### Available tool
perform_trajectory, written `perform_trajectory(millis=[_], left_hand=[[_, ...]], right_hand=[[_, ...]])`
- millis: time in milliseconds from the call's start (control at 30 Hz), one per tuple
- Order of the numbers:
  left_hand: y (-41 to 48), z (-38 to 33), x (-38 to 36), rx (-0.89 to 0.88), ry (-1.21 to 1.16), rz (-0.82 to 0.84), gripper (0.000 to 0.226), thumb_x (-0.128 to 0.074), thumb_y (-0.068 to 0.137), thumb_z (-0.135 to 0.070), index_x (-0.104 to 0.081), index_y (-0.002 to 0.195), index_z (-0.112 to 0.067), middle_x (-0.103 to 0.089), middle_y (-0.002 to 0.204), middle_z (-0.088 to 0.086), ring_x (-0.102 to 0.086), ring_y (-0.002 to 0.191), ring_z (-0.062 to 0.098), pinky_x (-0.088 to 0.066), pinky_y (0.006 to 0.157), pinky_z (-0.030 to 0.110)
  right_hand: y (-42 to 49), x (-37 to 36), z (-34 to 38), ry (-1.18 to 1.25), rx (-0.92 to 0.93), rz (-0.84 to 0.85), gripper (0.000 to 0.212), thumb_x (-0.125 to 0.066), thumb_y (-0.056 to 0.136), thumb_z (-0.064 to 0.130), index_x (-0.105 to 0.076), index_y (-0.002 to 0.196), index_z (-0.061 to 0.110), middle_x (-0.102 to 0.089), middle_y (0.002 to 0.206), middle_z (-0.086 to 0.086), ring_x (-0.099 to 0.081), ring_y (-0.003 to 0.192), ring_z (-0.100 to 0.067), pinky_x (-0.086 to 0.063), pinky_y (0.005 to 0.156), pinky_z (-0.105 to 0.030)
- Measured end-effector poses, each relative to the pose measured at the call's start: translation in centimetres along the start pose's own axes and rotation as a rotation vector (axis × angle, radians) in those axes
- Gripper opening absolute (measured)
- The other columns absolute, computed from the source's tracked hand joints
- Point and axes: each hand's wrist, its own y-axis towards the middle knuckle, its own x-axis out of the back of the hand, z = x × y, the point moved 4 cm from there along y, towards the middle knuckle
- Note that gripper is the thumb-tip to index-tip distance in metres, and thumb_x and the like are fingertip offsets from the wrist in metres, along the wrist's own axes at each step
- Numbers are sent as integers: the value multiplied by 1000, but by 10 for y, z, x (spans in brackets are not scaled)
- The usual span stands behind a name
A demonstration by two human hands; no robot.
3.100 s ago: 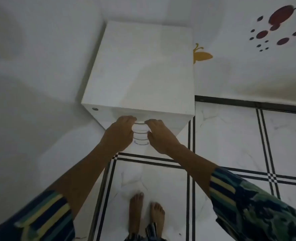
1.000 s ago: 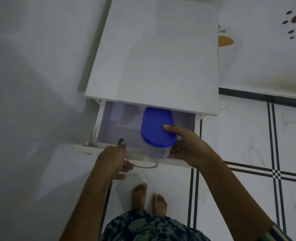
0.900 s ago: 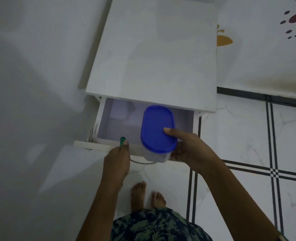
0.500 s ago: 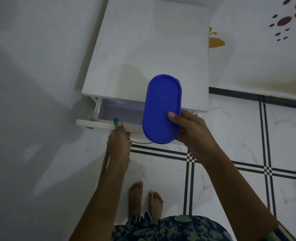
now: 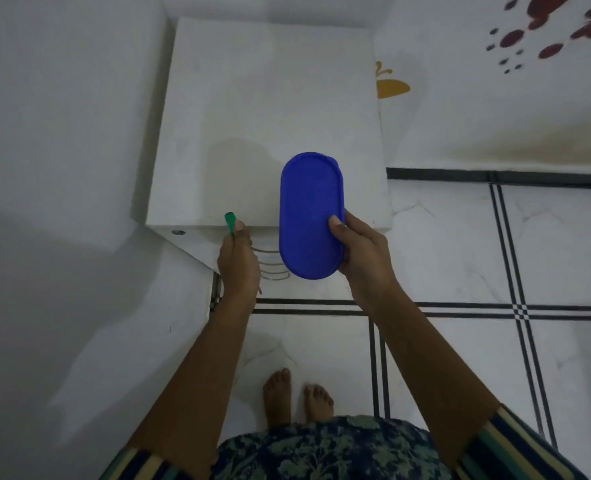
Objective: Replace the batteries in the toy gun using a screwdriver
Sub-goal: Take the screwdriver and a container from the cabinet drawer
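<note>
Screwdriver (image 5: 230,222): held in left grip (image 5: 238,265), fingers closed around it. Green handle end sticks up past the thumb; a short bit of metal shaft shows below the heel of the hand. Position: at the front edge of the cabinet (image 5: 270,98) top, toward its left front corner. Cannot tell whether the hand touches the cabinet front.

Right grip (image 5: 363,252): closed on a blue oval lid (image 5: 309,209), thumb on its top surface, fingers curled underneath. Lid held roughly level, long axis running away from the person, overhanging the front edge of the cabinet top near the middle. Anything below the lid is hidden.

Between the two hands, curved wire handles (image 5: 270,263) show on the cabinet front, stacked one under another.

Cabinet is white and stands in the corner of the room, against white walls. Yellow sticker (image 5: 391,86) on the wall just right of it; dark red decals (image 5: 543,15) further right.

Floor (image 5: 460,254): white tile with black double lines. Bare feet (image 5: 276,393) on it, below the hands. Striped sleeves (image 5: 516,448) at the bottom edge.
</note>
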Motion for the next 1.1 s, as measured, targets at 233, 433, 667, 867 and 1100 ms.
perform_trajectory(millis=[233,433,667,867,1100], left_hand=[[-47,-72,16,57,120,199,26,-33,98,-25,-49,79,-15,-61,75,4,-54,68,17,-44,64,31],[-112,-147,9,-117,308,355,18,-55,96,-22,-65,100,-8,-56,72,1,-45,58,10,-41,60,22],[-226,-207,-91,-314,500,598,16,-67,89,-25,-66,77,-15,-60,71,4,-49,60,13,-45,65,24],[-341,-202,-227,-443,612,852,19,-69,87,-25,-67,72,-14,-58,66,4,-47,57,13,-44,64,26],[-516,-136,-404,-559,611,1103,10,-74,82,-22,-71,79,-13,-60,64,5,-50,51,11,-45,59,24]], right_hand=[[-47,16,33,59,-14,-91,37,-60,95,13,-59,131,8,-65,126,-9,-61,115,-30,-52,96,-50],[-110,50,87,142,48,-171,37,-62,94,13,-60,130,7,-67,123,-8,-64,111,-28,-55,92,-47],[-188,150,153,251,218,-308,32,-60,95,12,-63,126,9,-69,118,-6,-67,106,-25,-59,86,-40],[-243,282,184,372,321,-492,24,-63,93,15,-69,116,14,-71,117,-3,-67,108,-25,-57,88,-42],[-328,491,202,442,421,-733,31,-63,93,16,-65,124,11,-71,116,-5,-68,104,-25,-58,85,-42]])
